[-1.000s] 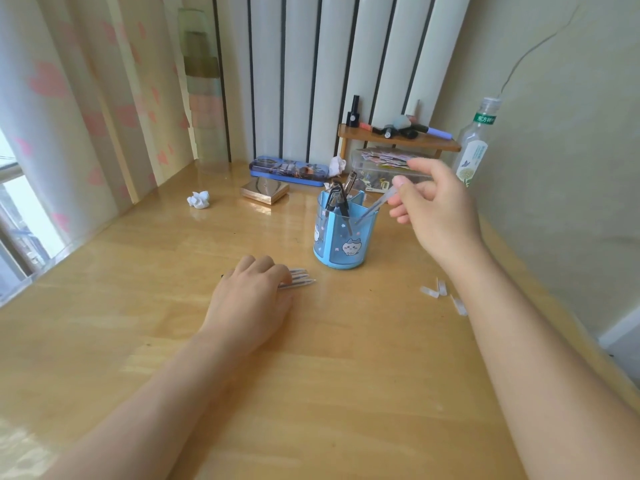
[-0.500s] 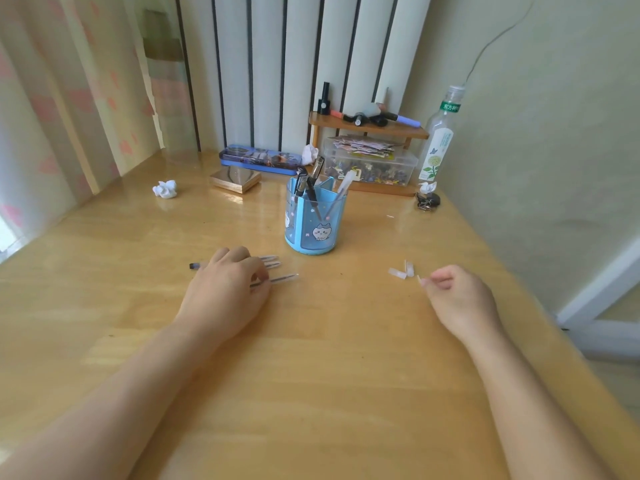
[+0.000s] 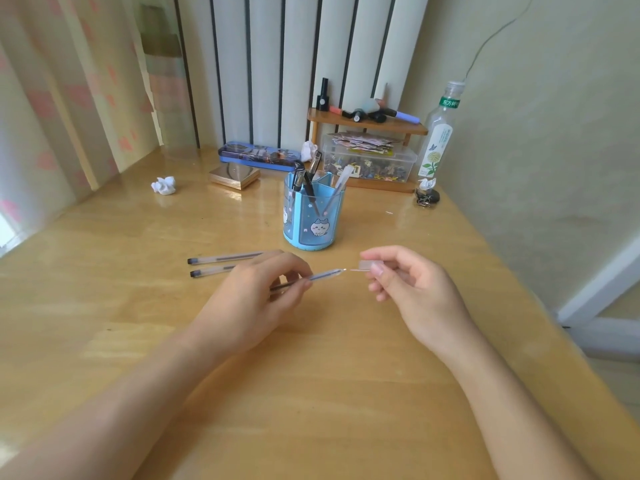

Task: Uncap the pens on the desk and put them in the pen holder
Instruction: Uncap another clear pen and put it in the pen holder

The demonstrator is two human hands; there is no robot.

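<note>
My left hand (image 3: 258, 292) grips a clear pen (image 3: 323, 274) just above the wooden desk (image 3: 311, 393), its bare tip pointing right. My right hand (image 3: 412, 289) pinches the pen's clear cap (image 3: 367, 265), pulled a short way off the tip. Two more clear pens (image 3: 221, 258) with dark end plugs lie side by side on the desk left of my left hand, partly hidden by it. The blue cat-printed pen holder (image 3: 313, 220) stands just behind my hands with several pens in it.
Behind the holder are a gold compact (image 3: 234, 175), a blue pencil tin (image 3: 259, 156), a crumpled paper ball (image 3: 163, 185), a clear box of scraps (image 3: 369, 161) under a small wooden shelf (image 3: 367, 121), and a plastic bottle (image 3: 438, 133). A wall runs along the right.
My left hand has lifted one pen off the desk. My right hand came in from the right side of the desk and pulled the cap off the pen.
</note>
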